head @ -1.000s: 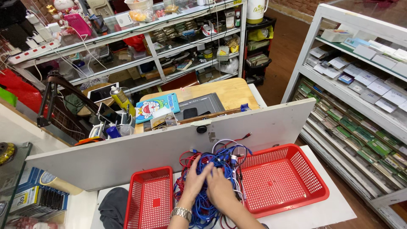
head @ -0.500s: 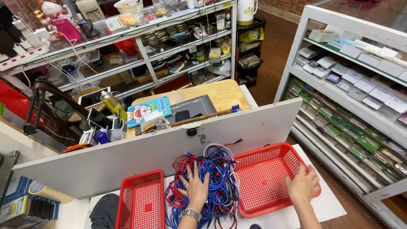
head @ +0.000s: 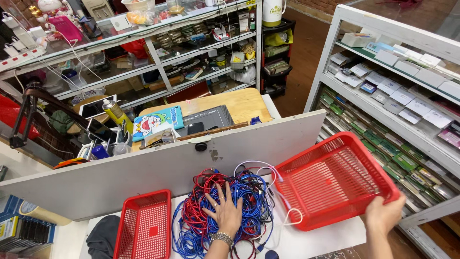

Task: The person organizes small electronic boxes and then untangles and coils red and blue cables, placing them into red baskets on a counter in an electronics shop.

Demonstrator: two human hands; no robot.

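While the left hand (head: 224, 211) lies flat with fingers spread on the tangle of red and blue cables (head: 225, 211) at lower centre of the frame, the right hand (head: 385, 214) grips the near right corner of the large red basket (head: 335, 180) and holds it tipped up, its far side raised toward the white panel (head: 163, 168). That basket sits right of the cable heap, its lower left edge touching the cables, with a white cable (head: 282, 201) looping over its rim. Its long axis runs from lower left to upper right of the frame. The left hand is the nearer one to the cables; the right is well off to the side, at the table's right edge.

A smaller red basket (head: 143, 225) rests flat at lower left, just beside the heap, with a dark cloth (head: 100, 237) next to it. Everything stands on a white tabletop (head: 326, 237). Beyond the panel are a wooden table (head: 239, 103) and cluttered metal shelves (head: 158, 52) at upper left; a white rack of small boxes (head: 402, 81) fills the right side.
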